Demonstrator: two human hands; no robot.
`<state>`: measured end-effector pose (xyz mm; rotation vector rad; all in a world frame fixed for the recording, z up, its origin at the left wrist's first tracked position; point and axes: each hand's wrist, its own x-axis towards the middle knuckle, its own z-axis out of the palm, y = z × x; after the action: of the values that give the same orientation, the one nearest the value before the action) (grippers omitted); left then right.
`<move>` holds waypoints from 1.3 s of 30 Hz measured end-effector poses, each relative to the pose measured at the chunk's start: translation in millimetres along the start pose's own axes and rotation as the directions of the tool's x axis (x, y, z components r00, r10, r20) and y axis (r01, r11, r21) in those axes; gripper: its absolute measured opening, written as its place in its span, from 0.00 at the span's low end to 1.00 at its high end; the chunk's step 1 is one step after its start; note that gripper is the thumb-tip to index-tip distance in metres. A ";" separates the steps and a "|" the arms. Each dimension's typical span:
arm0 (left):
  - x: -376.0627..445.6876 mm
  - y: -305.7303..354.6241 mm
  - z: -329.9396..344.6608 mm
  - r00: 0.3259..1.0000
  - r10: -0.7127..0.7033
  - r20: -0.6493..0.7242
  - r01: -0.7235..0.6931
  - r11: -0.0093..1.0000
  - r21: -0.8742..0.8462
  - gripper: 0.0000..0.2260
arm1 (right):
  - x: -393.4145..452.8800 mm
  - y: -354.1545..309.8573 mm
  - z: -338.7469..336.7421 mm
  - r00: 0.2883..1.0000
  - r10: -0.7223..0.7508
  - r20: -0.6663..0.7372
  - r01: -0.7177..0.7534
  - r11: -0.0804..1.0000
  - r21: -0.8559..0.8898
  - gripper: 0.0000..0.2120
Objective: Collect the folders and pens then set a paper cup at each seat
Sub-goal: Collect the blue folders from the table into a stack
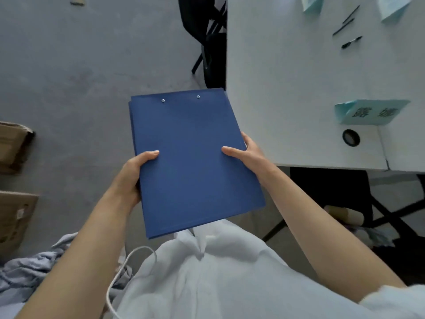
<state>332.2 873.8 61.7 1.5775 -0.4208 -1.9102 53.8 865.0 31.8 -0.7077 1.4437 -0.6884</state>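
The grey floor (80,65) fills the left and upper part of the view, and the person stands on it beside a white table (287,88) that takes the right side. In front of the person's white garment (207,284) is a stack of blue folders (193,162), held in the air over the floor, just left of the table's near corner; its far right corner seems to reach the table edge, but I cannot tell if it touches. The top cover shows two small metal rivets near its far edge, and thin edges of more folders show under it on the left side. The left hand (134,173) grips the left edge of the stack, with the thumb lying on top and the fingers curled under, out of sight. The right hand (247,155) grips the right edge in the same manner, thumb on the cover and fingers along and under the edge. On the table, near its front edge, stands a folded light blue name card (372,111) with dark characters, and just in front of it is a round black cable hole (351,138). Further back on the table lie three black pens (347,26), close together, and behind them two more light blue cards, partly cut off. At the left border are brown cardboard boxes (13,180).
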 end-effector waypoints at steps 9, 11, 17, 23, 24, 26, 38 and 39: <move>89.1 81.9 79.2 0.996 0.028 0.080 -0.038 0.991 0.130 0.22 | 54.4 -53.6 -62.3 0.994 0.094 -0.049 -0.084 0.982 0.172 0.22; 108.0 98.6 97.8 0.993 0.013 0.115 -0.032 0.985 0.169 0.23 | 66.2 -67.3 -78.3 0.995 0.085 -0.058 -0.073 0.979 0.192 0.21; 156.4 140.1 156.4 0.986 -0.026 0.162 -0.016 0.966 0.257 0.20 | 85.5 -95.2 -116.0 0.983 0.073 -0.171 -0.022 0.959 0.282 0.21; 212.1 174.2 209.6 0.958 -0.085 0.272 -0.033 0.915 0.402 0.15 | 103.8 -102.4 -142.2 0.929 0.087 -0.361 0.048 0.936 0.350 0.21; 221.6 180.7 218.4 0.952 -0.086 0.294 -0.050 0.904 0.426 0.14 | 106.1 -103.8 -144.1 0.918 0.089 -0.386 0.054 0.937 0.344 0.21; 242.4 198.3 240.2 0.930 -0.105 0.352 -0.085 0.871 0.484 0.14 | 113.1 -108.6 -149.0 0.888 0.094 -0.451 0.084 0.930 0.359 0.21; 330.2 284.6 342.7 0.643 -0.368 0.672 -0.438 0.543 0.717 0.24 | 136.8 -143.2 -125.6 0.578 0.186 -0.794 0.298 0.858 0.418 0.39; 332.4 286.4 348.3 0.602 -0.387 0.699 -0.480 0.524 0.704 0.25 | 136.5 -141.2 -120.6 0.561 0.172 -0.810 0.324 0.855 0.406 0.40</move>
<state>38.9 396.5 61.5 0.9191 -2.1177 -2.4352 -63.8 668.3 56.1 0.0566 1.9469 -1.5725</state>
